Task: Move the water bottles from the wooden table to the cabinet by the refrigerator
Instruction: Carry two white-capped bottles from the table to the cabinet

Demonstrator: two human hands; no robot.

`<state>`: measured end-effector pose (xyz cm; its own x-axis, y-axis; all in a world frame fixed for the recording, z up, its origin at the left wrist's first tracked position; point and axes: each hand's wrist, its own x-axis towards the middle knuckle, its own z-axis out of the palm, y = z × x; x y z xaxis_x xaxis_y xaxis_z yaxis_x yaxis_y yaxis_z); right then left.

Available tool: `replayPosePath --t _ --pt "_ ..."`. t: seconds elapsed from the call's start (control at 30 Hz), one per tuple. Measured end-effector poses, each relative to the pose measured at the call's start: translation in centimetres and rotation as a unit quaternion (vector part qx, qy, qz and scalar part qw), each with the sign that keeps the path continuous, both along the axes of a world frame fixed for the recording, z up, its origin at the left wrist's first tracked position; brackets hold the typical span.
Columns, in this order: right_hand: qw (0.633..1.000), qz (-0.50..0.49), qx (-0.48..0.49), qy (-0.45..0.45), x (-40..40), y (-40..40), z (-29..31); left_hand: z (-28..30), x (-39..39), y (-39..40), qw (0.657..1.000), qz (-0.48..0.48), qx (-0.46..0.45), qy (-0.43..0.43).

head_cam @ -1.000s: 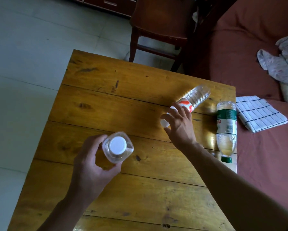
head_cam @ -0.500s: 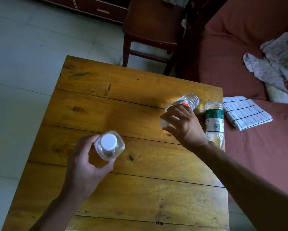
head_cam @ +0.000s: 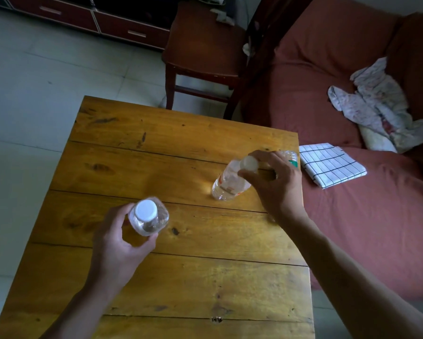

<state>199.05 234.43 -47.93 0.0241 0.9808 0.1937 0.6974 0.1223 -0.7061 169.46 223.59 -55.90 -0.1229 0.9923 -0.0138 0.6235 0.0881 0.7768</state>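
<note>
The right hand (head_cam: 276, 184) fingers now pinch the cap of a bottle (head_cam: 230, 182) that lay flat a second ago, tipped up off the table (head_cam: 181, 277). The left hand (head_cam: 122, 243) fingers still wrap another bottle (head_cam: 148, 217). With both hands full, the walk to the cabinet looks next, though a third bottle (head_cam: 292, 159) waits behind

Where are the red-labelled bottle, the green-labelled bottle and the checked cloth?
Red-labelled bottle (head_cam: 226, 185): head view, lower body.
Green-labelled bottle (head_cam: 292, 158): head view, part visible past the right hand.
Checked cloth (head_cam: 331, 165): head view, centre.
</note>
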Motion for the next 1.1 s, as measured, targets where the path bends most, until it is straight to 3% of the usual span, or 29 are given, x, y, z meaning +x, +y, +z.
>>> replayPosePath --t 0.23,0.47,0.57,0.87,1.1 --pt "0.998 0.012 -0.046 0.037 0.2 -1.3 -1.3 -0.6 0.2 -0.6 0.999 0.025 -0.011 -0.029" --pt "0.989 0.031 -0.141 -0.003 1.4 -1.7 -3.6 -0.8 0.3 -0.9 0.999 0.028 0.003 -0.043" --pt "0.983 0.031 -0.177 0.037 1.5 -1.4 -4.8 -0.9 0.2 -0.9 0.999 0.025 0.009 -0.036" --pt "0.979 0.005 -0.172 0.112 -0.1 -1.3 -6.0 -1.0 0.3 -1.2 0.999 0.034 0.016 -0.039" --pt "0.98 0.04 -0.184 0.069 0.3 -5.9 -5.4 -0.8 0.3 -1.9 0.998 0.045 -0.014 -0.051"
